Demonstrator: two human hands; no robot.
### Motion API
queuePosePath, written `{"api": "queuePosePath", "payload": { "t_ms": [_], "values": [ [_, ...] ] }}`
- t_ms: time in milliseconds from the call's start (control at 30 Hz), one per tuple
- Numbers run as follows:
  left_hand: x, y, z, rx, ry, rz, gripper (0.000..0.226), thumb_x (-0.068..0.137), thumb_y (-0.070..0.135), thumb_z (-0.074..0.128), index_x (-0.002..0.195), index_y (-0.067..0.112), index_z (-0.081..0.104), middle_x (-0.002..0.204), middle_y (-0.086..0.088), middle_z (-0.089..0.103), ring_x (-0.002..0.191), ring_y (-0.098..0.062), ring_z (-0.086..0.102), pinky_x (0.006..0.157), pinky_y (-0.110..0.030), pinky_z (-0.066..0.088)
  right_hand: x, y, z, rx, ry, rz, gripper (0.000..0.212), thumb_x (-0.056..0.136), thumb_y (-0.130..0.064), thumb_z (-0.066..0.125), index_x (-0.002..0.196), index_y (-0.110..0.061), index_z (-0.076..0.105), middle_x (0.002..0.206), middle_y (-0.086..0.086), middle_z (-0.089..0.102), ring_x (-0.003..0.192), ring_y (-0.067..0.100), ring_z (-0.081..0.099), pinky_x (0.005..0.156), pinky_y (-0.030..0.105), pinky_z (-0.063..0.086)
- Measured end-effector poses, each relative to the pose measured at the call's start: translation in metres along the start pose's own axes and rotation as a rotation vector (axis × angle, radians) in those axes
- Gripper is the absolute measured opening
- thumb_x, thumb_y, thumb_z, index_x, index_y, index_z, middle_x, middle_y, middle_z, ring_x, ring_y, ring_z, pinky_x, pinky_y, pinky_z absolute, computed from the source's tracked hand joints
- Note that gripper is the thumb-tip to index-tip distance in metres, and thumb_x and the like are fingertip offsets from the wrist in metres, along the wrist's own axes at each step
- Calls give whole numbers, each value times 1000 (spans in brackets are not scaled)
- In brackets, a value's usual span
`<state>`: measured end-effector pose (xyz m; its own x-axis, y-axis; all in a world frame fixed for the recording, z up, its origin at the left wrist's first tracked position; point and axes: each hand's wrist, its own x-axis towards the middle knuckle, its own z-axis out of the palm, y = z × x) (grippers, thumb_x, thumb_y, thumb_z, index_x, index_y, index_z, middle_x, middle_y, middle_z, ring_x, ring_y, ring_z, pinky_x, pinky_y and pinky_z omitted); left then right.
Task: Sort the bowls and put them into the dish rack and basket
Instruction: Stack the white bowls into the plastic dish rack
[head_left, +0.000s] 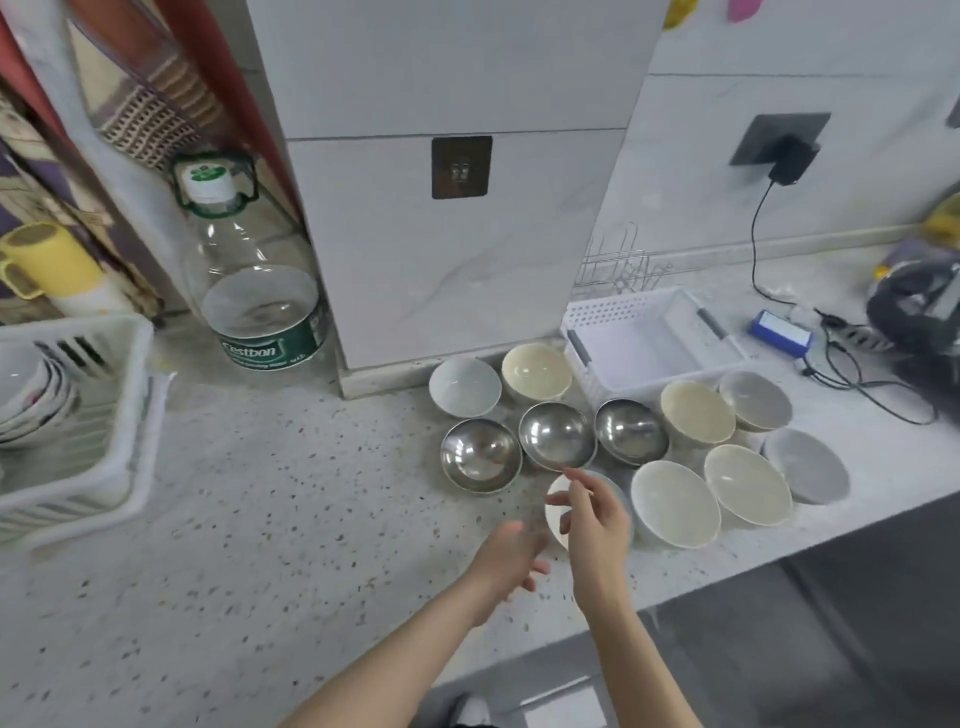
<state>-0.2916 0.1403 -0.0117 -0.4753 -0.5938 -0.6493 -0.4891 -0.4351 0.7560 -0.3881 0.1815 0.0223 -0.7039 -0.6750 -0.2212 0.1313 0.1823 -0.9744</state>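
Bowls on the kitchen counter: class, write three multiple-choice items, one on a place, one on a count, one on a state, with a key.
1. Where is the white basket?
A. behind the bowls
B. on the floor
C. in front of the bottle

2. How many steel bowls stand on the counter?
A. one
B. three
C. six

3. What does the right hand hold?
A. a cup
B. a steel bowl
C. nothing

Key: 1 A, it stands against the wall behind them; 2 B, three shiny ones in a row; 3 C, its fingers are loose above a white bowl.
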Motion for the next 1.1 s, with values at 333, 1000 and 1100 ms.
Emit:
{"api": "queuePosePath", "payload": {
  "t_ms": [333,1000,1100],
  "values": [
    [26,-1,39,-219,-6,-75,27,94,24,48,121,24,53,105,-10,73,59,-12,55,45,-18,37,25,-4,-31,-40,18,-6,22,97,-13,50,100,-24,69,78,-1,73,58,0,56,58,18,49],
    [-54,-78,-87,-390,381,-146,26,86,5,49,107,10,62,79,-21,76,48,-11,42,41,-21,29,136,-28,95,-595,-414,129,20,82,-6,48,62,-5,47,57,8,49,52,20,43,54,26,34],
    [-61,-87,-102,-484,497,-160,26,86,6,50,108,11,63,81,-19,77,46,-10,39,41,-21,30,148,-24,116,-695,-399,144,13,82,2,43,73,-4,48,52,8,52,47,20,48,49,24,37]
  ]
}}
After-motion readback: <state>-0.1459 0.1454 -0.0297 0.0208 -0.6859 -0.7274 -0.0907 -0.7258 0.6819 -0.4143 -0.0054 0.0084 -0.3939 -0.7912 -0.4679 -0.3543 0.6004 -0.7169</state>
